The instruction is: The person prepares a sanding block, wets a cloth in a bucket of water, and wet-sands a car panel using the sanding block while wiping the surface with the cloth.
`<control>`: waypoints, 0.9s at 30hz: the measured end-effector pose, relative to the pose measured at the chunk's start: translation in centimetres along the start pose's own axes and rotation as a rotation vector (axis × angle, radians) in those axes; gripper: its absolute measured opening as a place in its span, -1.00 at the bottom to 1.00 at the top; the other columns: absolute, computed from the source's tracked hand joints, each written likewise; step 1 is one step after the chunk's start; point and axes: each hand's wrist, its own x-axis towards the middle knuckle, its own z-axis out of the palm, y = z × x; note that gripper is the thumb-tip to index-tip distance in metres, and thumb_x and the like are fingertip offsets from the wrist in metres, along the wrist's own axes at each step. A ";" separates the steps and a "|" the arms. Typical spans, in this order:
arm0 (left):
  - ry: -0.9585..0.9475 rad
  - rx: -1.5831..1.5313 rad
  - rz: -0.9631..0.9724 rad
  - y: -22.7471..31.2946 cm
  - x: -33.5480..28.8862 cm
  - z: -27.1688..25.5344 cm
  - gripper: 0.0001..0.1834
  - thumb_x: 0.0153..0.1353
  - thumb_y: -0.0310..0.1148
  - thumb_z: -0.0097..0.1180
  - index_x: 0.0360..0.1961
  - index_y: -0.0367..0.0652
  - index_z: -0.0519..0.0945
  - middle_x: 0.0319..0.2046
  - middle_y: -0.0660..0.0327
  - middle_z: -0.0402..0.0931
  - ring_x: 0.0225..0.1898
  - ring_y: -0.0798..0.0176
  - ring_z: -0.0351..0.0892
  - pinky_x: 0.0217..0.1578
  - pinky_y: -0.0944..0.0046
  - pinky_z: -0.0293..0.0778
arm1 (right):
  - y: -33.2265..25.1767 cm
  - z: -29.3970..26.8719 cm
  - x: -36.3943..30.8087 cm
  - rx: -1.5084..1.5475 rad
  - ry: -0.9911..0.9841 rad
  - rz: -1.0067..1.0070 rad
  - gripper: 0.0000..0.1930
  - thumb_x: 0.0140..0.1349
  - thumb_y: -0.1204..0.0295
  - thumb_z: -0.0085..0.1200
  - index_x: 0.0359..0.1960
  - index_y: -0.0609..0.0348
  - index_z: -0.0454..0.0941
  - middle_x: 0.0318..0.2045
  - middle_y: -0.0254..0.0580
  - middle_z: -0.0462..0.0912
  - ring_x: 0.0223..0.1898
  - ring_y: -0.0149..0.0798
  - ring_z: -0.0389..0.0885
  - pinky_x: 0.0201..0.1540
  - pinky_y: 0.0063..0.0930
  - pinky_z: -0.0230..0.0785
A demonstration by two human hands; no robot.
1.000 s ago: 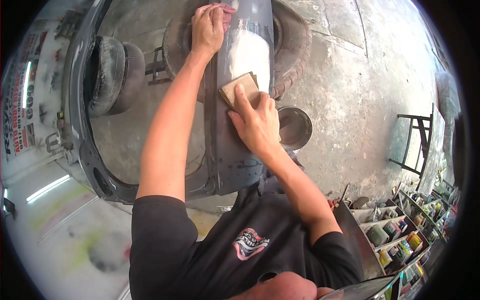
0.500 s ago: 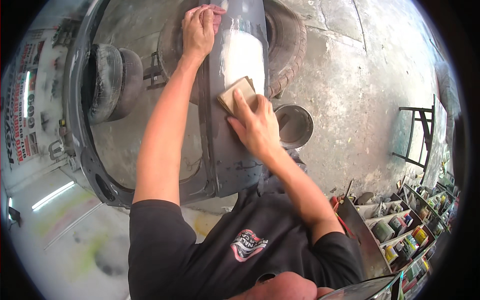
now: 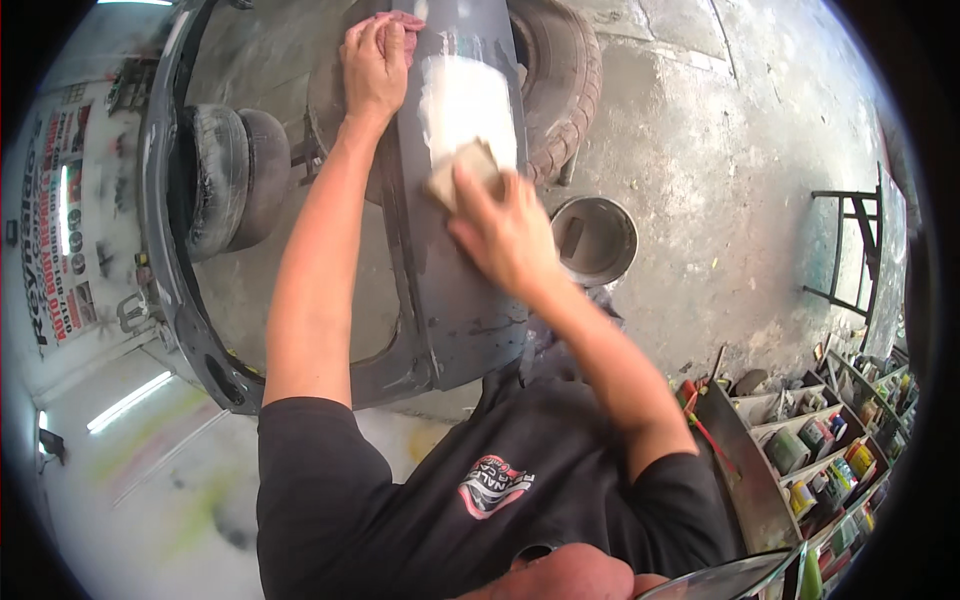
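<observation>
A grey vehicle door [image 3: 460, 325] with a large window opening lies below me, and a white filler patch [image 3: 470, 95] covers part of its panel. My right hand [image 3: 510, 240] presses a tan folded piece of sandpaper [image 3: 466, 172] against the panel at the patch's near end; motion blurs it slightly. Farther up, by the door's inner edge, my left hand [image 3: 375, 82] is closed on a crumpled pink cloth [image 3: 405, 24] and rests on the door. Part of the cloth is hidden under its fingers.
A round bucket [image 3: 628, 250] with a dark block inside stands on the concrete floor, right of the door. Tyres [image 3: 580, 105] lie beneath and beside it, with others [image 3: 218, 180] at the left. A shelf of cans [image 3: 785, 450] and a metal stand [image 3: 845, 250] are at right.
My right hand and the sandpaper have shifted slightly left and up along the panel. The whole view has tilted a little; my left hand keeps its hold on the cloth.
</observation>
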 end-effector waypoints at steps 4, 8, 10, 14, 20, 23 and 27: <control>-0.094 -0.090 -0.022 1.0 1.2 1.8 -0.61 0.54 -0.08 -0.02 0.05 -0.14 0.65 -0.01 0.18 0.69 0.20 -0.01 0.46 0.28 -0.03 0.28 | 10.0 0.2 13.3 0.099 0.057 0.256 -0.31 0.30 -0.03 0.23 0.41 -0.13 0.37 -0.09 0.41 0.57 -0.11 0.39 0.67 0.02 0.06 0.56; -0.247 -0.074 -0.145 2.0 1.3 1.1 -0.60 0.51 -0.06 0.04 0.07 -0.16 0.64 0.02 0.15 0.67 0.25 -0.01 0.40 0.30 -0.02 0.26 | 11.9 0.5 15.6 0.174 0.086 0.270 -0.36 0.30 -0.10 0.20 0.30 -0.05 0.43 -0.06 0.45 0.57 -0.08 0.44 0.68 0.00 0.09 0.57; -0.209 0.015 -0.100 1.7 0.5 1.2 -0.59 0.49 -0.06 0.06 0.07 -0.17 0.64 0.03 0.15 0.66 0.26 -0.02 0.39 0.31 -0.01 0.25 | 10.5 0.5 14.7 0.143 0.099 0.307 -0.37 0.31 -0.09 0.19 0.30 -0.07 0.44 -0.06 0.45 0.57 -0.10 0.45 0.68 -0.01 0.09 0.57; -0.090 0.173 0.039 0.1 -0.4 -0.2 -0.59 0.47 -0.08 0.10 0.12 -0.16 0.62 0.06 0.15 0.66 0.26 -0.04 0.40 0.33 -0.01 0.26 | 2.0 1.6 6.0 -0.049 0.110 0.102 -0.37 0.26 0.10 0.26 0.38 -0.25 0.38 -0.04 0.31 0.49 -0.02 0.31 0.55 -0.11 0.10 0.56; -0.135 -0.015 0.000 2.8 1.2 -1.3 -0.64 0.54 -0.12 -0.01 0.00 -0.13 0.71 0.01 0.21 0.71 0.21 0.06 0.46 0.31 0.07 0.31 | -1.5 -0.8 1.3 -0.019 0.008 0.007 -0.20 0.13 0.21 0.40 0.43 -0.37 0.31 0.00 0.22 0.46 0.01 0.26 0.53 -0.08 0.08 0.50; -0.097 -0.090 -0.063 4.3 1.6 0.2 -0.56 0.59 -0.11 -0.12 -0.04 -0.17 0.74 -0.01 0.21 0.73 0.19 0.09 0.49 0.31 0.14 0.34 | 4.0 -1.1 12.7 -0.089 0.157 0.111 -0.49 0.32 0.13 0.16 0.29 -0.18 0.41 -0.05 0.29 0.51 0.01 0.29 0.56 -0.04 0.11 0.53; -0.035 -0.162 -0.212 3.2 0.8 1.1 -0.47 0.63 -0.08 -0.25 -0.04 -0.18 0.74 0.06 0.06 0.64 0.17 0.03 0.53 0.26 0.12 0.41 | 4.6 0.3 13.7 -0.137 0.185 0.125 -0.45 0.34 0.11 0.16 0.34 -0.18 0.37 -0.04 0.32 0.51 0.02 0.32 0.56 -0.08 0.14 0.54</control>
